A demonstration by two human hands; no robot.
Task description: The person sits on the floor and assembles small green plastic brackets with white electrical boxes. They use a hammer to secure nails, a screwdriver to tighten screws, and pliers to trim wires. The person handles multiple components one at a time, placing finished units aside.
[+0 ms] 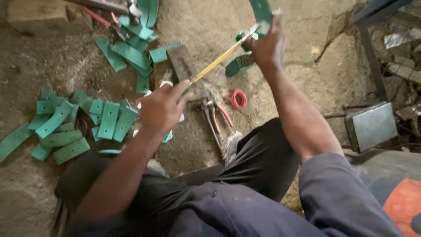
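Observation:
My left hand [161, 108] pinches the near end of a yellow tape measure blade [218, 59] that stretches up and to the right. My right hand [268, 44] grips the blade's far end together with a curved green strip [262, 10], raised above the ground. Below the tape lies a dark rectangular metal block [183, 65] on the dirt floor.
Flat green cut plates [108, 119] lie piled at the left, with more green strips [130, 53] at the top. Red-handled pliers [216, 118] and a red wire coil [239, 99] rest by my knee. A grey metal box [372, 126] stands at the right.

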